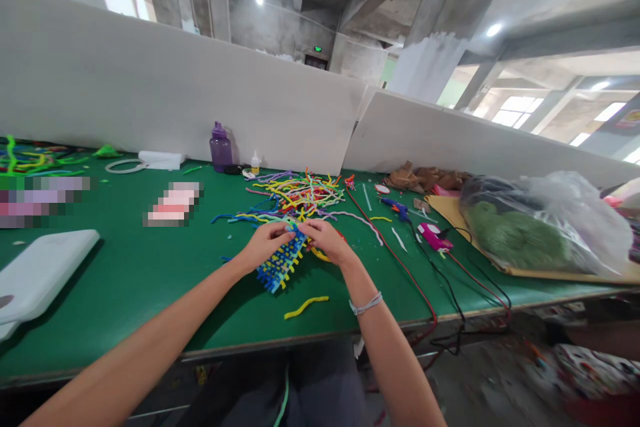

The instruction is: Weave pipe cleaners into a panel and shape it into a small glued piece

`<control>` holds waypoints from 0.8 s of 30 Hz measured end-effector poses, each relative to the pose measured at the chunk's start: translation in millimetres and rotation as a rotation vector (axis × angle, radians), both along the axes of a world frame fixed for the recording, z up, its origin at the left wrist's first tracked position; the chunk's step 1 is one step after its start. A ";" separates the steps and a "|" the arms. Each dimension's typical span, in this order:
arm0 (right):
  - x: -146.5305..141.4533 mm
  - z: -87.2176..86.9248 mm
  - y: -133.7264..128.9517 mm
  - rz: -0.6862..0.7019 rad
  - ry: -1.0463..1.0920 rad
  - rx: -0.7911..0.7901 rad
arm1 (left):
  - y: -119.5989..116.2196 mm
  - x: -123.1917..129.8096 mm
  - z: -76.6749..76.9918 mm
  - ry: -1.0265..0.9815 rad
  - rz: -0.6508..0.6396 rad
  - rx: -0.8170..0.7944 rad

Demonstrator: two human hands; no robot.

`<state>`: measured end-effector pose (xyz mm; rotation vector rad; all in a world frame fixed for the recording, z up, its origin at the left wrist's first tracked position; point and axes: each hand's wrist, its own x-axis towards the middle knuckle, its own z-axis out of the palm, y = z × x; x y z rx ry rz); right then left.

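Observation:
A woven piece of blue and yellow pipe cleaners hangs tilted between my hands over the green table. My left hand pinches its upper left edge between thumb and fingers. At its upper right edge my right hand grips it too, fingers curled over the top. Just beyond my hands lies a tangled heap of many-coloured pipe cleaners. One short yellow pipe cleaner rests on the table in front of me. My fingertips partly hide the top of the weave.
On the green table stand a purple bottle and a small glue bottle. To the right are a blue glue gun, a pink device, trailing cords and a plastic bag. A white case lies left.

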<state>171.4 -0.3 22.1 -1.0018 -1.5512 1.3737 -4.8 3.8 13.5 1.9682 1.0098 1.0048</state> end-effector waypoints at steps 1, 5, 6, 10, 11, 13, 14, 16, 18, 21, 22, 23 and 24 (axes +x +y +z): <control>-0.3 -0.3 -0.1 -0.004 -0.002 0.000 | -0.1 0.3 0.0 0.007 -0.004 -0.003; -0.5 -1.5 0.7 -0.043 -0.003 0.091 | -1.2 2.1 2.3 -0.032 0.001 -0.088; -0.1 -1.7 1.4 -0.078 0.000 0.103 | -1.4 2.4 3.1 -0.070 0.026 -0.155; 1.9 -3.3 6.4 -0.279 0.058 0.075 | -0.7 1.5 6.5 -0.333 0.180 -0.465; 2.4 -3.7 7.7 -0.324 0.089 0.064 | -0.5 1.1 7.2 -0.403 0.203 -0.522; 3.0 -4.4 9.9 -0.393 0.163 0.038 | -0.2 0.8 8.1 -0.524 0.205 -0.602; 3.1 -4.6 10.6 -0.417 0.203 0.023 | -0.3 0.9 8.2 -0.568 0.188 -0.629; 2.7 -4.5 11.3 -0.449 0.284 -0.017 | -0.9 1.8 7.7 -0.612 0.120 -0.638; 2.1 -4.0 11.2 -0.461 0.350 -0.056 | -1.3 2.9 6.0 -0.619 0.065 -0.603; 1.4 -2.7 10.8 -0.441 0.388 -0.100 | -0.7 3.5 2.5 -0.596 0.069 -0.539; 1.4 -2.5 10.7 -0.430 0.379 -0.108 | -0.1 3.3 1.5 -0.586 0.079 -0.521; 1.5 -2.4 10.7 -0.419 0.363 -0.112 | 0.4 3.0 0.8 -0.572 0.086 -0.507; 1.7 -2.6 10.7 -0.406 0.339 -0.112 | 0.9 2.7 0.3 -0.554 0.090 -0.494</control>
